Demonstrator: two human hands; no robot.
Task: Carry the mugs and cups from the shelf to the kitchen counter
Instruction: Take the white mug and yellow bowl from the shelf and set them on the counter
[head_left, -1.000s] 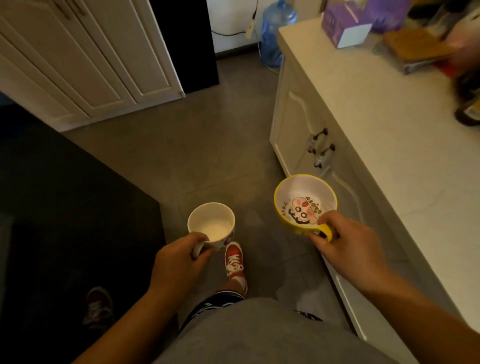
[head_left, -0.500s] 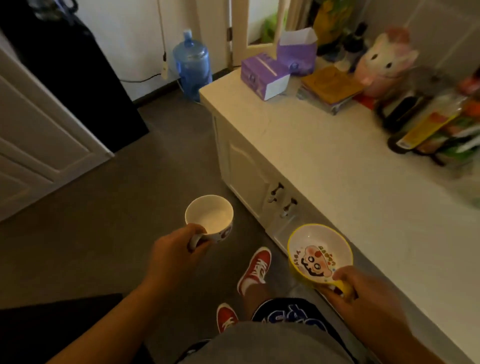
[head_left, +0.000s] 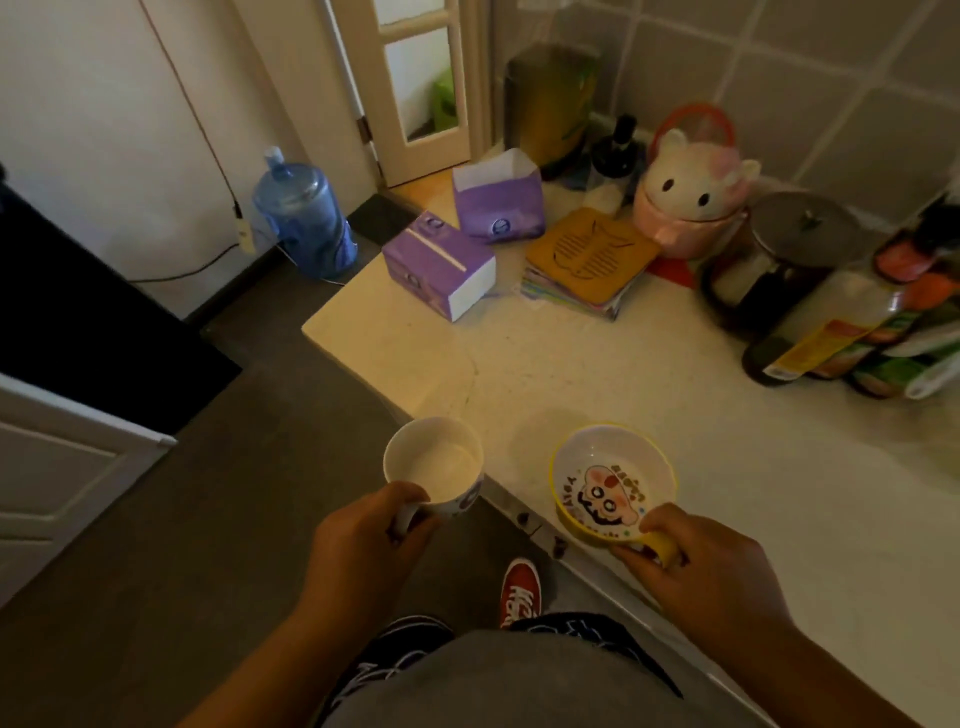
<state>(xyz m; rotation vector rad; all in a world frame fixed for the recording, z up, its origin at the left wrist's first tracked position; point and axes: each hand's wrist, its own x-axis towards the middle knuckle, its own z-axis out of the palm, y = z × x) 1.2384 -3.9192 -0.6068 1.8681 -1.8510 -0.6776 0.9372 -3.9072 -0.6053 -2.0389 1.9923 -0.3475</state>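
A person stands at a pale kitchen counter (head_left: 597, 364), seen from a head camera looking down. The left hand (head_left: 358, 540), at about 7 o'clock in the view, has its fingers curled around the handle of a white mug (head_left: 434, 462); the mug is upright, empty, and held over the counter's front edge, part above the dark floor (head_left: 208, 519). A dark print shows on its outer side, too small to read. The right hand (head_left: 706, 566), at about 5 o'clock, grips the yellow handle of a yellow cup (head_left: 613, 480), wide like a bowl, with a white inside bearing a cartoon face and a ring of letters that cannot be read with certainty. This cup is over the counter near its front edge; whether it touches the surface cannot be told. At 12 o'clock from the cups, far back on the counter, stand two purple boxes (head_left: 441, 262) with small round logos, unreadable, and just right of them a stack of coasters (head_left: 587, 265) topped by a tan one with a cut-out cat face. At 1 o'clock sits a white and pink cat-shaped jar (head_left: 691, 202); at 2 o'clock a lidded glass pot (head_left: 779, 260) and bottles (head_left: 841, 332) with yellow and red labels, the text blurred. A blue water jug (head_left: 306, 223) stands on the floor at 11 o'clock. A red shoe (head_left: 519, 590) with white lettering shows between the arms.
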